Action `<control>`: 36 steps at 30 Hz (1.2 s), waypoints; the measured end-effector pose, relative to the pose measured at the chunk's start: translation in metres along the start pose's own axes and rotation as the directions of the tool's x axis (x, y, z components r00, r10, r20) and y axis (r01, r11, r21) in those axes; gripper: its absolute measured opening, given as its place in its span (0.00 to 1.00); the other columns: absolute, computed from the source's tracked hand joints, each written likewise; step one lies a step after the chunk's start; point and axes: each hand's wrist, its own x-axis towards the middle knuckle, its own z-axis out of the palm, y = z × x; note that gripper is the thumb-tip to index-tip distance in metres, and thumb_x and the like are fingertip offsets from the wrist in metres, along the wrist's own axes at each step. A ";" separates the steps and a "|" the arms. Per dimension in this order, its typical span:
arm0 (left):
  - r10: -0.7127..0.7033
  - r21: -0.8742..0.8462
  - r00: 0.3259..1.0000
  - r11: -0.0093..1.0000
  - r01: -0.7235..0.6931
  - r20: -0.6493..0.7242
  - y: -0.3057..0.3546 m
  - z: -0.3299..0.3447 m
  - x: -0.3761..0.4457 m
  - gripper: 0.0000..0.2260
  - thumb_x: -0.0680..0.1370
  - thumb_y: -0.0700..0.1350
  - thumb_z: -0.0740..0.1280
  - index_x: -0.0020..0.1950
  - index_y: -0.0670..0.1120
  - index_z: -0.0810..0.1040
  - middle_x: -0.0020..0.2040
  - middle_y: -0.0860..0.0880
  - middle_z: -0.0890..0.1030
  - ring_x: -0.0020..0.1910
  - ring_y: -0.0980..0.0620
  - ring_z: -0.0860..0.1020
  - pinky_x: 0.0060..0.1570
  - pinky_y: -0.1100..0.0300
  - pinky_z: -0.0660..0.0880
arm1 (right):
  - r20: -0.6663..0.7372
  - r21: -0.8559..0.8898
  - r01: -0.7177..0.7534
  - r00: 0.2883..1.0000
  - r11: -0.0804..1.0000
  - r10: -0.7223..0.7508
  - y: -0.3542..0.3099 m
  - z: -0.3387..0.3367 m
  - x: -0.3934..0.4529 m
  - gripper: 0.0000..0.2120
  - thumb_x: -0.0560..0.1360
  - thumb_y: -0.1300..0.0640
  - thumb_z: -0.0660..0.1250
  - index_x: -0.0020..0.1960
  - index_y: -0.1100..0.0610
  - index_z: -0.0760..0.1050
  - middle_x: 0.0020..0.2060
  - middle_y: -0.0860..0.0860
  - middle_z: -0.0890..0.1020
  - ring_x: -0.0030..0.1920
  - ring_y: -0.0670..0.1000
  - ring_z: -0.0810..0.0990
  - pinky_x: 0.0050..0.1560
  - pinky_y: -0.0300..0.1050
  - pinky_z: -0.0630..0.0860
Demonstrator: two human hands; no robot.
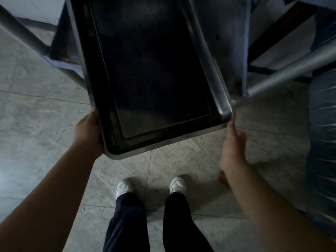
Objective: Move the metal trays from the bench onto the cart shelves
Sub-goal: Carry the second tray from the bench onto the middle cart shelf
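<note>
Left hand [89, 131] clamped on the near left corner of the metal tray [149, 70], thumb over the rim, fingers hidden beneath; right hand [233, 146] blurred, fingers loosely extended, fingertips at or just under the near right corner, contact impossible to confirm. Tray held above the floor [36, 115], dark inside, long axis running away from the body and tipped leftward, far end out of view at the top between two grey metal tubes [291, 68]. Left hand clearly the bearing one; right likely only steadying. Probably mid-carry toward the cart; tubes close on both long edges, so little sideways room; open floor only near the white shoes [125, 186].
</note>
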 end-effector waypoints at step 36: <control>-0.017 0.018 0.913 1.000 0.011 0.407 -0.030 0.144 -0.029 0.09 0.83 0.46 0.64 0.60 0.43 0.74 0.46 0.45 0.86 0.45 0.44 0.87 0.38 0.58 0.82 | 0.374 0.338 0.036 0.912 0.940 -0.170 0.001 0.040 0.006 0.05 0.80 0.59 0.63 0.50 0.58 0.77 0.34 0.51 0.81 0.31 0.48 0.77 0.30 0.40 0.73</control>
